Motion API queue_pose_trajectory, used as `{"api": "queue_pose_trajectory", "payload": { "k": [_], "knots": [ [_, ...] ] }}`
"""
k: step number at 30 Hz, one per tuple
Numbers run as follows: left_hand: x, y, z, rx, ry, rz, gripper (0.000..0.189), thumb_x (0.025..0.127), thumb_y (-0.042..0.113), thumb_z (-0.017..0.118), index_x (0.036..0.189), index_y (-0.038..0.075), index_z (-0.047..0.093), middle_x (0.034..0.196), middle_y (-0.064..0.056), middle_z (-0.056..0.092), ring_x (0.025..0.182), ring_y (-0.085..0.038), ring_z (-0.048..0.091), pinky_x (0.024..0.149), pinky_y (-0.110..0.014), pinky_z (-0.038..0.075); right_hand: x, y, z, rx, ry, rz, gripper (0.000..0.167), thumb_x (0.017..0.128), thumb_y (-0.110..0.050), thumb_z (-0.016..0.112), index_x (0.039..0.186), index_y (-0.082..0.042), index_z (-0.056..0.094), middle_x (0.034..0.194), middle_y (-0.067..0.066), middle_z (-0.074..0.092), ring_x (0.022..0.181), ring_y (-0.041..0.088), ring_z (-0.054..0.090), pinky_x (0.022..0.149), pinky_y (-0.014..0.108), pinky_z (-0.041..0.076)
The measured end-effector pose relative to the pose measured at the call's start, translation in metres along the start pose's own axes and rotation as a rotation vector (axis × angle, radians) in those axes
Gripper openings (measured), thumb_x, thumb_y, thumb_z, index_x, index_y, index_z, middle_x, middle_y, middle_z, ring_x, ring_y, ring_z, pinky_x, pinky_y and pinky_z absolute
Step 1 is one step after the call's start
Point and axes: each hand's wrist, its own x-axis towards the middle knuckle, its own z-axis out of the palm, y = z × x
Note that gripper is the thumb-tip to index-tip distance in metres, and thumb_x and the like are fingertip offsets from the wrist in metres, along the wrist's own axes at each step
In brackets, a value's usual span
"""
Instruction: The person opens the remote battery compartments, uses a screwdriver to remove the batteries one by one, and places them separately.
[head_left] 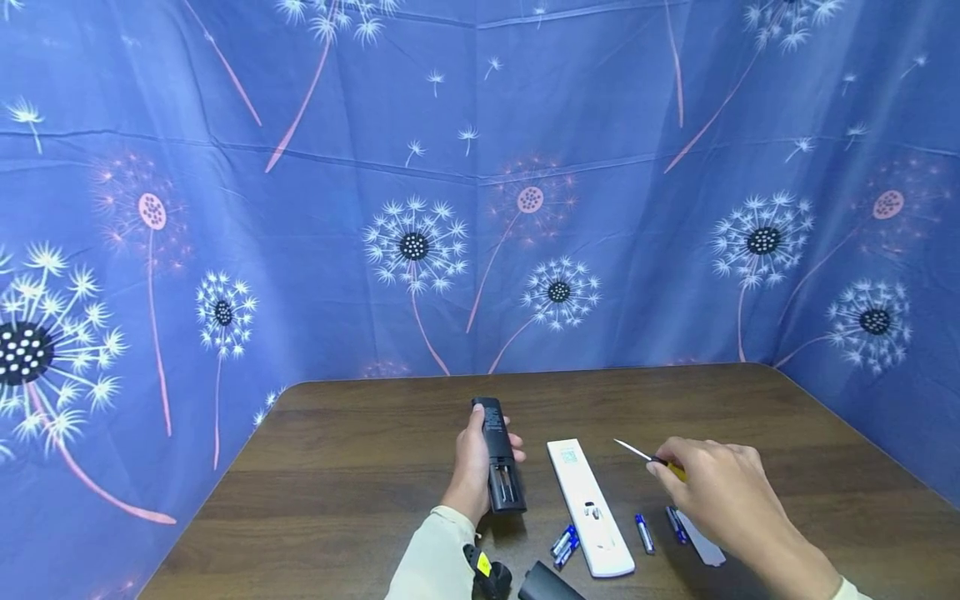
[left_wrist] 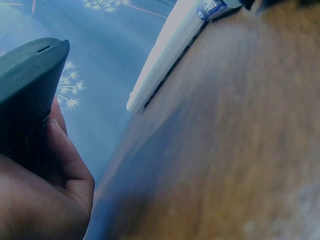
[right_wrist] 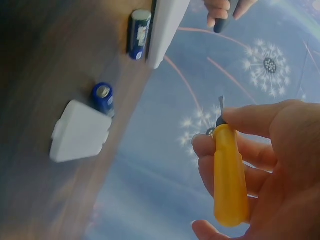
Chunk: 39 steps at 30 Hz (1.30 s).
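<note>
My left hand [head_left: 469, 468] grips a black remote control [head_left: 493, 433], its back facing up and its battery compartment uncovered at the near end. Whether batteries sit inside I cannot tell. In the left wrist view, fingers wrap the dark remote body. To the right, my right hand [head_left: 723, 492] pinches a screwdriver with a yellow handle [right_wrist: 230, 175], its thin metal tip pointing left, above the table. Between the hands lies a white remote control [head_left: 585, 500], with an opening near its near end. Blue and silver batteries [head_left: 644, 533] lie on both sides of it.
A white battery cover [head_left: 703, 542] lies beside a battery [head_left: 676, 525] under my right hand. At the front edge of view are a dark cover-like piece [head_left: 547, 583] and a black object with a yellow label [head_left: 491, 575]. A blue dandelion-print curtain [head_left: 480, 208] stands behind the wooden table [head_left: 337, 467].
</note>
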Motion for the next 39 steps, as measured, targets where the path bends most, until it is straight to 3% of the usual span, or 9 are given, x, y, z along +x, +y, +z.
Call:
{"api": "queue_pose_trajectory", "payload": {
  "k": [11,18,23,31,39],
  "knots": [
    [0.001,-0.001,-0.001,-0.02,0.0,0.001,0.072,0.105,0.059,0.027,0.137,-0.002,0.048,0.087,-0.008,0.068,0.068,-0.019,0.069,0.07,-0.035,0.052,-0.003,0.012,-0.002,0.001,-0.038,0.051,0.008,0.086,-0.024,0.077,0.084,-0.022,0.069,0.069,-0.015,0.061,0.068,0.019,0.064,0.074,0.06,0.038],
    [0.0,-0.001,0.0,-0.027,0.006,0.004,0.072,0.105,0.058,0.028,0.137,-0.003,0.048,0.087,-0.009,0.068,0.068,-0.019,0.069,0.068,-0.033,0.051,-0.004,0.024,-0.002,-0.033,0.017,0.029,0.011,0.084,-0.024,0.077,0.08,-0.024,0.067,0.062,-0.018,0.053,0.059,0.009,0.054,0.065,0.056,0.041],
    [-0.001,0.001,0.002,-0.033,0.012,0.01,0.071,0.106,0.057,0.028,0.137,-0.003,0.049,0.085,-0.009,0.068,0.065,-0.019,0.068,0.068,-0.034,0.052,-0.007,0.035,-0.004,-0.039,-0.023,0.055,0.01,0.086,-0.025,0.075,0.081,-0.023,0.067,0.062,-0.017,0.049,0.057,0.007,0.048,0.062,0.054,0.042],
    [-0.001,0.0,0.001,-0.026,0.011,0.007,0.07,0.106,0.057,0.029,0.137,-0.003,0.05,0.085,-0.008,0.068,0.066,-0.019,0.069,0.068,-0.033,0.052,-0.009,0.05,-0.004,-0.04,-0.077,0.085,0.012,0.089,-0.028,0.073,0.081,-0.022,0.066,0.065,-0.014,0.056,0.059,0.011,0.055,0.063,0.059,0.042],
    [-0.001,0.001,0.0,-0.016,0.006,0.007,0.07,0.106,0.057,0.028,0.136,-0.003,0.05,0.087,-0.009,0.068,0.068,-0.019,0.069,0.067,-0.033,0.051,-0.01,0.06,-0.004,-0.036,-0.101,0.104,0.012,0.088,-0.025,0.073,0.08,-0.023,0.065,0.07,-0.011,0.061,0.061,0.013,0.059,0.057,0.052,0.042]
  ]
}}
